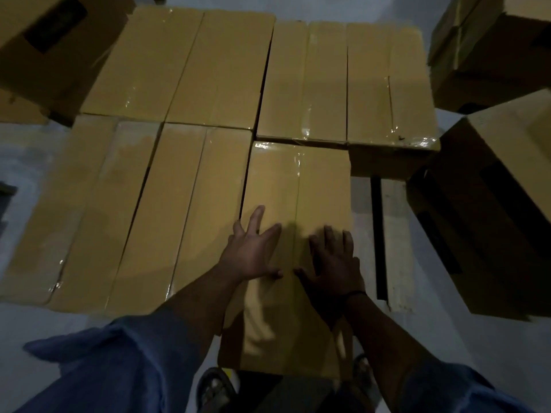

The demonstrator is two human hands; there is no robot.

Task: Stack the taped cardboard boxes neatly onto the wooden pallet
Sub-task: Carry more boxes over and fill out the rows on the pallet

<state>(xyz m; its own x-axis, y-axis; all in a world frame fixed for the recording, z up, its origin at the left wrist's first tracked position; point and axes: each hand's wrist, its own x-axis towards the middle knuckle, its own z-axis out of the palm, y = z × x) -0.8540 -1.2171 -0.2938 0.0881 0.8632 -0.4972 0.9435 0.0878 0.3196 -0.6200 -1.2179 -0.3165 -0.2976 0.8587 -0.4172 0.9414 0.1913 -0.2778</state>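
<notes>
A: Where is the taped box (298,186) that is being handled?

B: It is placed in the front row of the layer. Its far end is butted against the back row (343,81) and its left side lies just beside the front-row boxes (134,210). Its near end seems to be set closer to the person than its neighbours' ends, though that may be exaggerated by the wide lens.

A: And how is it held?

B: It is not gripped. The left hand (253,248) and the right hand (334,263) are laid flat on its lid, one on each side of the tape seam, with the fingers (258,216) straight and spread apart. A press or a push is judged to be under way.

A: How much of the job is judged done?

B: One layer is nearly filled. A bare strip of the wooden pallet (393,234) is shown to the right of the box, so a gap in the front row is yet to be closed. Loose boxes (492,210) are seen standing beside it, and these are presumably left to be stacked. Whether they are taped cannot be told.

A: What is seen of the surface and the room?

B: The pallet is set on a pale, smooth floor (24,162). The place is dimly lit, and detail at the edges is lost in shadow. Blue sleeves (119,368) are seen at the bottom
</notes>
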